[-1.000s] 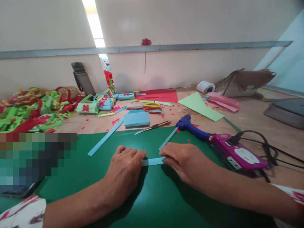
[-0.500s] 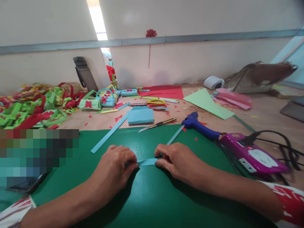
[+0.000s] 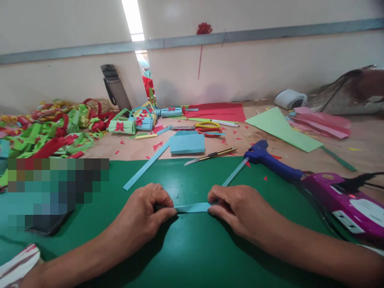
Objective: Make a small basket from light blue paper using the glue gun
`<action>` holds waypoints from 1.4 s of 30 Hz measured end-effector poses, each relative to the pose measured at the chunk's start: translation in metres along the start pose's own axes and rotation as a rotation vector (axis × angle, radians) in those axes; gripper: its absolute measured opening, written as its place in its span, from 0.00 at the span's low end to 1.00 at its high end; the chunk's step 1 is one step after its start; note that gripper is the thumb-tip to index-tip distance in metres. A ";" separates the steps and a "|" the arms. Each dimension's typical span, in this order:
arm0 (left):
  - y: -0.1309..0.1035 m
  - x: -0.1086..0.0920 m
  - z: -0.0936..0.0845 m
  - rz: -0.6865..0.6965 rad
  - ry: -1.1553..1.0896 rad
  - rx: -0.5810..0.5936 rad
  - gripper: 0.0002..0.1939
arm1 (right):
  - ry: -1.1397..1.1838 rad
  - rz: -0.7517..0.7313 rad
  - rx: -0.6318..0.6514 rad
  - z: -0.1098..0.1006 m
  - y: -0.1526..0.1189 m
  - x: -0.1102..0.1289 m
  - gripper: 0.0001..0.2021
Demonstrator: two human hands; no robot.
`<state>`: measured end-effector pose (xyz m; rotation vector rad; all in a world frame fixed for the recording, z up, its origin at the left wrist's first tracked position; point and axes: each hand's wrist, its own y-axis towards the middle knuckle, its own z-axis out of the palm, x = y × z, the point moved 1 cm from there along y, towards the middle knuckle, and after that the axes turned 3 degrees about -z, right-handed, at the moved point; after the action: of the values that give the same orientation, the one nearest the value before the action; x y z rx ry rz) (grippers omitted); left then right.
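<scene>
A narrow light-blue paper strip stretches between my two hands, just over the green mat. My left hand pinches one end between thumb and fingers. My right hand pinches it farther right, and past those fingers a blue length runs up toward the glue gun. Beyond my hands lies a folded blue paper piece. A second blue strip slants from it toward my left hand. The cutter knife rests at the mat's far edge.
The blue glue gun lies at right beside a purple power strip with cables. Scissors, red paper and green paper lie farther back. Small paper bags and a colourful heap stand left, near a bottle.
My right hand has slid right along the strip, so more of it shows between my hands. My left hand keeps its pinch. The view has shifted a little left.
</scene>
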<state>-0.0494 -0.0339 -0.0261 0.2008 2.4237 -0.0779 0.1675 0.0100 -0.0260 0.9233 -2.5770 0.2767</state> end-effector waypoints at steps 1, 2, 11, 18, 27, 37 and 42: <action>-0.001 0.001 0.001 0.026 0.008 -0.004 0.10 | -0.004 -0.010 -0.007 0.001 -0.001 0.000 0.03; -0.001 0.003 0.002 0.047 0.016 -0.009 0.10 | -0.009 -0.016 -0.012 0.001 -0.001 -0.001 0.03; 0.000 0.003 -0.002 0.078 0.100 -0.007 0.13 | -0.039 -0.033 -0.028 0.004 -0.003 -0.002 0.03; -0.005 0.006 -0.002 0.077 0.114 -0.028 0.13 | -0.044 -0.041 -0.031 0.005 -0.003 -0.003 0.04; -0.009 0.012 -0.001 0.082 0.127 -0.046 0.13 | -0.061 -0.042 -0.032 0.007 -0.004 -0.004 0.04; -0.009 0.011 0.003 0.050 0.161 -0.086 0.11 | -0.069 -0.049 -0.030 0.008 -0.003 -0.004 0.05; -0.010 0.012 0.004 0.044 0.179 -0.093 0.10 | -0.066 -0.045 -0.028 0.009 -0.004 -0.005 0.05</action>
<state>-0.0571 -0.0426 -0.0372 0.2269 2.5927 0.0749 0.1708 0.0073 -0.0362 0.9948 -2.6095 0.1998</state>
